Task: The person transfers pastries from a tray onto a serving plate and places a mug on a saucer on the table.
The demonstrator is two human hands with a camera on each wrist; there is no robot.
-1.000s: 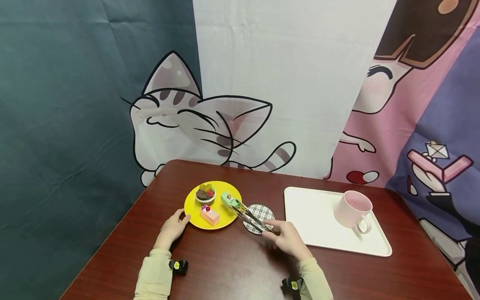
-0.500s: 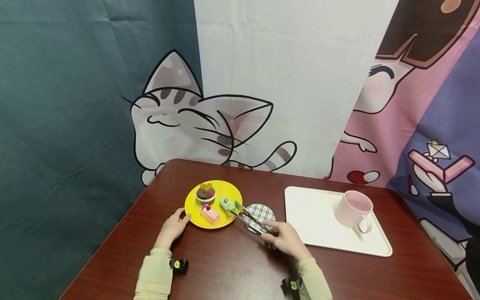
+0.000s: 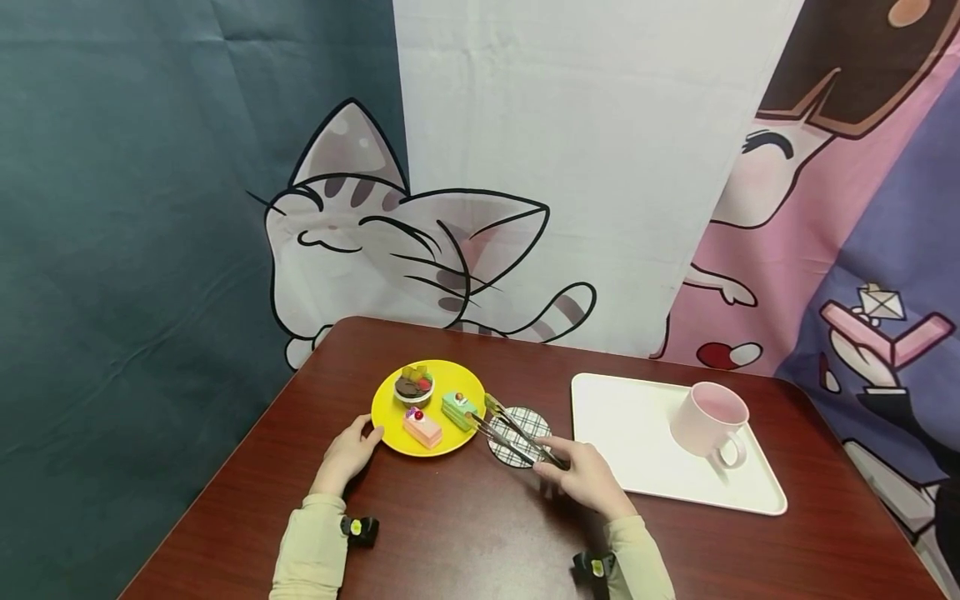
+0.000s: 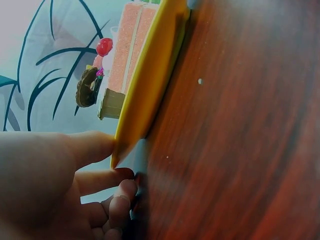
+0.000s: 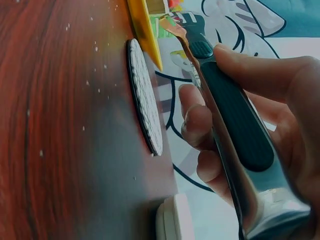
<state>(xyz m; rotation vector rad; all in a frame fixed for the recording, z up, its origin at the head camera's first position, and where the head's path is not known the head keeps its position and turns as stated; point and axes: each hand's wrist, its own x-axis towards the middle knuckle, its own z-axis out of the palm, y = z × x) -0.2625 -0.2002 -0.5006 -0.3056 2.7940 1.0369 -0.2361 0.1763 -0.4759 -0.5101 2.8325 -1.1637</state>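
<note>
My left hand (image 3: 348, 457) pinches the near-left rim of a yellow plate (image 3: 390, 433), thumb on top and a finger beneath, as the left wrist view shows. On the plate lie a pink cake slice (image 3: 423, 428) with a red berry, a green cake slice (image 3: 458, 409) and a chocolate cupcake (image 3: 413, 388) in a white cup. My right hand (image 3: 587, 477) holds metal food tongs (image 5: 235, 115) with dark grips. Their two arms are spread, and the tips stand just off the green slice's right side, over the plate's right edge.
A round checked coaster (image 3: 534, 423) lies under the tongs. To the right, a white tray (image 3: 615, 433) bears a pink mug (image 3: 701, 421), handle toward the front right. A printed cloth (image 3: 487, 100) hangs behind the brown table (image 3: 450, 533).
The tongs have come off the green cake slice, spreading and drawing back to the right. That slice now sits by itself on the plate. The left hand stays at the rim.
</note>
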